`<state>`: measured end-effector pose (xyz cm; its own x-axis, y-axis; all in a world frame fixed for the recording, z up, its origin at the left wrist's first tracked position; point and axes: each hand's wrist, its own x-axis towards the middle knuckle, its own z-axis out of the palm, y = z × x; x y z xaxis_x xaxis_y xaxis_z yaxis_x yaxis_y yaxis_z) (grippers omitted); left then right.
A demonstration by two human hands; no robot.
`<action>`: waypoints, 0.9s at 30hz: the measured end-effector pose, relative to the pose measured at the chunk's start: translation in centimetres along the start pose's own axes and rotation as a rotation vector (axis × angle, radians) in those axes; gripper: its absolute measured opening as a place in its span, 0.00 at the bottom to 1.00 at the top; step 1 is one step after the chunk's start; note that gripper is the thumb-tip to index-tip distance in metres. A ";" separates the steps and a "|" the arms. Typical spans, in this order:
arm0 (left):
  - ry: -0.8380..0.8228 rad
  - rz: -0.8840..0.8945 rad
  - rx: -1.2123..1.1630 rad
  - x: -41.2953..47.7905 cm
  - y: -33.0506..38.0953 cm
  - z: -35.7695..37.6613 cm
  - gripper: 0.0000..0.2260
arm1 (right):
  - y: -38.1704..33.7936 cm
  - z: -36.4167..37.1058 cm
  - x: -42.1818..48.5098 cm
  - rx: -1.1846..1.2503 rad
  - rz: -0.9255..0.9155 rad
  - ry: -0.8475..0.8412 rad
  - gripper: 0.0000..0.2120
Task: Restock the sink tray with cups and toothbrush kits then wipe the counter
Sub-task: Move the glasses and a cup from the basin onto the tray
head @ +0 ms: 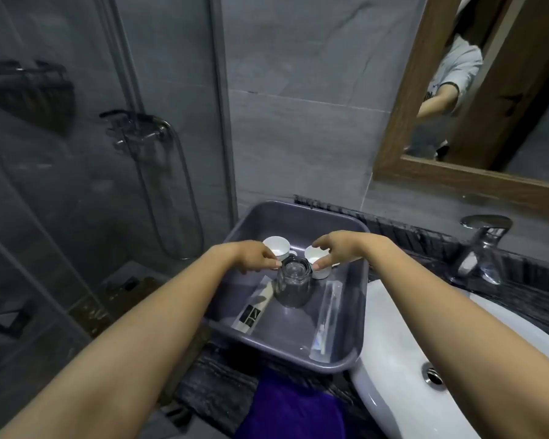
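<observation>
A grey plastic tray [336,353] sits on the dark counter left of the basin. In its middle stands a clear glass tumbler [293,285], upside down. My left hand [254,256] touches its base from the left and my right hand [333,250] from the right, fingertips pinching the rim of the base. Behind the glass stand two white cups, one at the back left [275,244] and one at the back right [315,258]. Two wrapped toothbrush kits lie flat in the tray: one on the left [253,313], one along the right wall [325,321].
A purple cloth [293,407] lies on the counter in front of the tray. The white basin [431,350] and chrome faucet [480,248] are to the right. A glass shower partition [108,153] stands at the left, a wood-framed mirror [466,175] above.
</observation>
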<state>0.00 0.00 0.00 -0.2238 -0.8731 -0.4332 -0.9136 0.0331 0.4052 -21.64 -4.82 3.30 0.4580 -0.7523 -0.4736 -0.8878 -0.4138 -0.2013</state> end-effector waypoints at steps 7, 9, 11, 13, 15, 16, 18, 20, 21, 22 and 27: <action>0.211 0.007 -0.094 3.5 -0.2 3.0 0.30 | 3.0 0.9 3.8 0.045 -0.022 0.034 0.39; 0.264 0.033 -0.112 4.4 -0.2 3.8 0.32 | 3.9 0.9 5.2 0.045 -0.044 0.036 0.39; 0.289 0.076 -0.146 5.2 -0.1 4.4 0.32 | 4.7 1.1 6.6 0.048 -0.063 0.029 0.40; 0.275 0.098 -0.191 5.9 0.1 4.8 0.32 | 5.2 1.3 8.0 0.040 -0.085 0.018 0.41; 0.237 0.095 -0.217 6.4 0.5 5.3 0.34 | 5.8 1.5 9.3 0.033 -0.108 0.001 0.42; 0.231 0.090 -0.237 6.7 0.6 5.7 0.35 | 6.0 1.6 9.8 0.029 -0.121 -0.010 0.43; 0.249 0.078 -0.303 7.0 0.9 6.3 0.35 | 6.4 1.9 10.9 0.024 -0.134 -0.034 0.44; 0.291 0.075 -0.390 7.1 1.0 6.7 0.34 | 6.7 2.2 11.7 0.032 -0.136 -0.077 0.46; 0.301 0.070 -0.422 7.1 1.0 6.9 0.35 | 6.8 2.4 12.0 0.039 -0.138 -0.099 0.46; 0.306 0.065 -0.440 7.1 1.0 7.0 0.36 | 7.0 2.6 12.2 0.043 -0.140 -0.116 0.47; 0.324 0.037 -0.446 7.1 1.1 7.9 0.43 | 7.2 3.1 12.8 0.037 -0.127 -0.138 0.50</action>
<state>-5.30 -2.33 -9.03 -0.0731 -0.9826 -0.1707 -0.6589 -0.0809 0.7479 -22.31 -15.86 -6.87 0.5585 -0.6164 -0.5550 -0.8253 -0.4798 -0.2976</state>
